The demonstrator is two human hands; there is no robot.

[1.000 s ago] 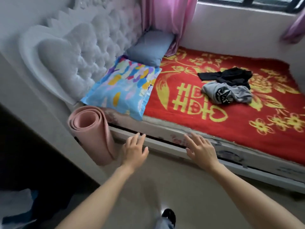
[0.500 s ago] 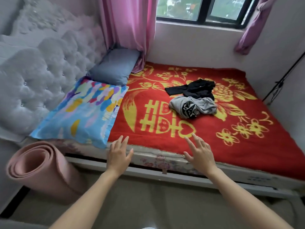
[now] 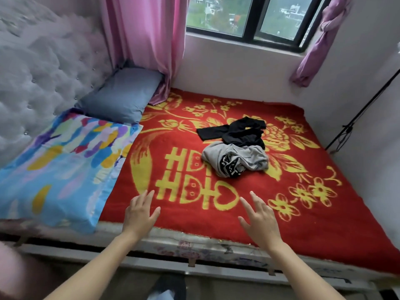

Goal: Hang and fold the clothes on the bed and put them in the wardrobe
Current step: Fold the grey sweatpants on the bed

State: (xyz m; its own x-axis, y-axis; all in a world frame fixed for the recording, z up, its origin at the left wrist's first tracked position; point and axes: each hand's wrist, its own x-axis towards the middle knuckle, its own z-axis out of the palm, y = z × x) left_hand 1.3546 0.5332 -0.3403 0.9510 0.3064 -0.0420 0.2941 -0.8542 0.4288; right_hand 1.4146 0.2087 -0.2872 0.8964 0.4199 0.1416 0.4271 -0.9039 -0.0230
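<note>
A crumpled grey garment (image 3: pixel 236 160) with a black printed patch lies in the middle of the red and yellow blanket (image 3: pixel 324 230) on the bed. Just behind it, touching it, lies a black garment (image 3: pixel 236 132), partly spread out. My left hand (image 3: pixel 138 213) and my right hand (image 3: pixel 259 217) reach out over the bed's near edge with fingers spread, both empty and well short of the clothes. No wardrobe is in view.
A colourful pillow (image 3: pixel 58 167) and a blue-grey pillow (image 3: pixel 123 96) lie at the left by the tufted headboard (image 3: pixel 43 72). Pink curtains (image 3: pixel 147 40) and a window (image 3: pixel 249 16) are behind. A black stand (image 3: pixel 363 111) leans at the right wall.
I have come closer to the bed and my view has turned right and up. Both hands moved forward from the bed frame to over the blanket. The pink rolled mat has almost left view.
</note>
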